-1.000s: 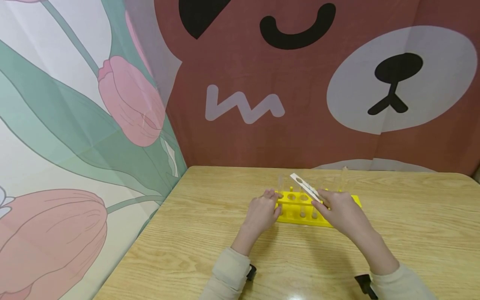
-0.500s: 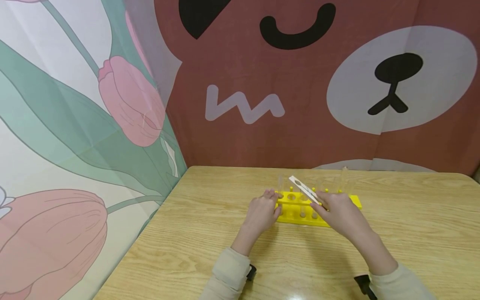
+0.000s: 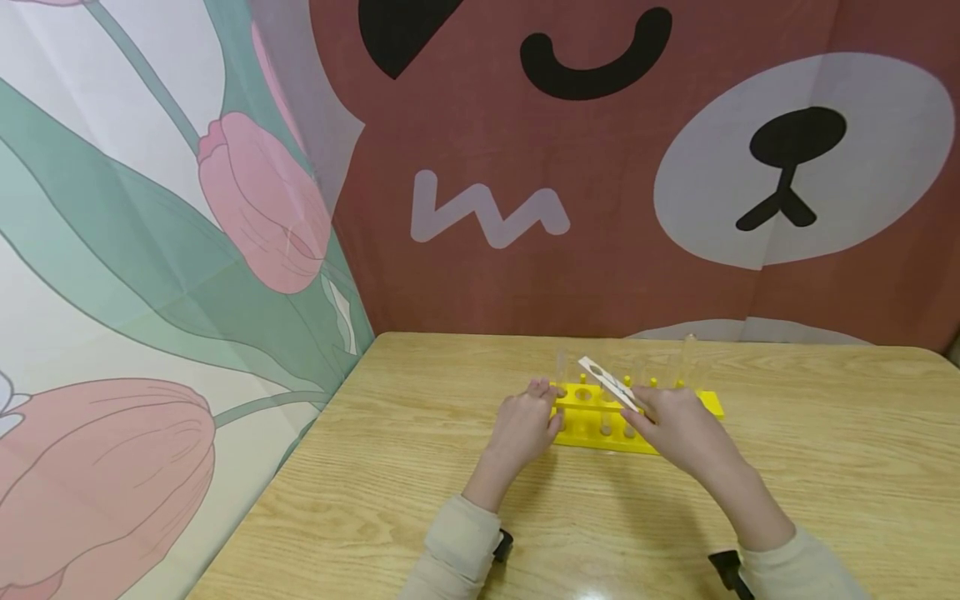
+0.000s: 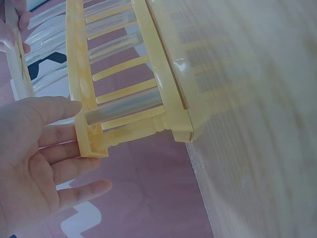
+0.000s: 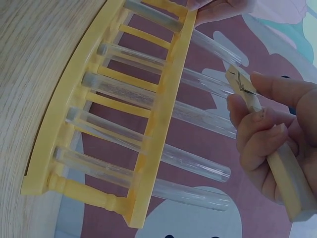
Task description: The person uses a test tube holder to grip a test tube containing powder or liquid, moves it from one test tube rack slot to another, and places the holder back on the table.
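A yellow test tube rack (image 3: pixel 600 443) stands on the table, holding several clear glass test tubes (image 5: pixel 198 166) upright. My left hand (image 3: pixel 525 421) grips the left end of its upper shelf between thumb and fingers, the little finger sticking out straight in the left wrist view. A wooden test tube clamp (image 3: pixel 611 383) with a wire spring is held in my right hand (image 3: pixel 678 421), slanting over the rack. In the right wrist view, its spring end lies close to the open tops of the tubes, and its tail sticks out below the curled fingers.
The wood-grain table (image 3: pixel 360 517) stretches around the rack, its back edge against a brown cartoon-bear wall cloth (image 3: pixel 465 292). A flower-patterned cloth (image 3: pixel 172 250) hangs along the left side. Yellow pegs (image 3: pixel 653 382) rise along the rack's back.
The test tube clamp has sunk slightly toward the rack, its far tip lower than a second ago. The left hand and the rack have stayed in place.
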A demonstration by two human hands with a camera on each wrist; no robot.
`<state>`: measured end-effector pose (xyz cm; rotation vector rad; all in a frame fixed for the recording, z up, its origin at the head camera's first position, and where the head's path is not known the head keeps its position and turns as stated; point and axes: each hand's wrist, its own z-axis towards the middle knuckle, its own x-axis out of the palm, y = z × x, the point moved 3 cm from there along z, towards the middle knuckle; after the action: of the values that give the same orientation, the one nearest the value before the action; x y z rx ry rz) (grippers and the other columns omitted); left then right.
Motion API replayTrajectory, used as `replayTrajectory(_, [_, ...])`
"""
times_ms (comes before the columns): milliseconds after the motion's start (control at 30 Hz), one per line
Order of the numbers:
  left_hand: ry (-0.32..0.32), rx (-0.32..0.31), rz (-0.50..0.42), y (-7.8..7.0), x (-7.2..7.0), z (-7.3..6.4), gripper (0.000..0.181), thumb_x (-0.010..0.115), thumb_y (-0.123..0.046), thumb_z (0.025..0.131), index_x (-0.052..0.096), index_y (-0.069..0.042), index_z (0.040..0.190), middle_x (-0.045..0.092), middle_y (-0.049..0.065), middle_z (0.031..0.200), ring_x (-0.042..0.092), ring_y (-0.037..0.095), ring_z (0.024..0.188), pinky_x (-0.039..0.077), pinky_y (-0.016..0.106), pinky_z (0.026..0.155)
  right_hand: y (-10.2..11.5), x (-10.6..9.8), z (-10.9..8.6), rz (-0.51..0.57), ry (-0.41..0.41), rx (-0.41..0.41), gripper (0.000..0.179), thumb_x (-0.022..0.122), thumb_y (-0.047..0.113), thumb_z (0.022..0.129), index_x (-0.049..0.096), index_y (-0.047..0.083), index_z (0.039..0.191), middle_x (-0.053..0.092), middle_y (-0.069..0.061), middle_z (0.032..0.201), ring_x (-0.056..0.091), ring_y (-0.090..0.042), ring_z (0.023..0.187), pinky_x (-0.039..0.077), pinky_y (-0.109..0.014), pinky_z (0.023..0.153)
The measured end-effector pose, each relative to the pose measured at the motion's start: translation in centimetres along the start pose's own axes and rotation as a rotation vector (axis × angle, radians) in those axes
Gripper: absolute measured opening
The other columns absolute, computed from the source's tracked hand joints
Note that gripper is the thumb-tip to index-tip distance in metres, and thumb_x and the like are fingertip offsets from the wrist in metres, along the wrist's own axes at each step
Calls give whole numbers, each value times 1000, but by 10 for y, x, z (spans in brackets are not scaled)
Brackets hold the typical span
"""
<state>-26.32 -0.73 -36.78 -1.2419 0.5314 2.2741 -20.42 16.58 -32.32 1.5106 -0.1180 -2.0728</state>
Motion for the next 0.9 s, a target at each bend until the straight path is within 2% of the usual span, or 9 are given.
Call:
replayTrajectory(333, [4, -1, -2, 0, 0, 0, 21, 61, -24, 83, 67, -11, 98, 62, 0, 97, 56, 15, 102, 46, 20, 53, -1, 1, 1, -8, 19, 2, 14, 63, 14, 82, 61, 1, 86, 34, 4, 48, 29, -7, 38, 26, -19, 36])
replayTrajectory(667, [-3, 3, 0, 0, -1, 0, 21, 62, -24, 82, 67, -11, 97, 61, -2, 92, 58, 14, 98, 42, 18, 48, -2, 3, 1, -14, 41, 1, 12, 62, 15, 82, 60, 3, 82, 36, 3, 50, 29, -7, 39, 26, -20, 37])
replayTrajectory(900, [-24, 8, 10, 0, -1, 0, 20, 63, -24, 82, 67, -11, 96, 61, -2, 93, 58, 15, 98, 43, 20, 49, -3, 4, 1, -21, 56, 13, 13, 62, 17, 83, 60, 4, 81, 36, 3, 50, 29, -8, 39, 26, -20, 37])
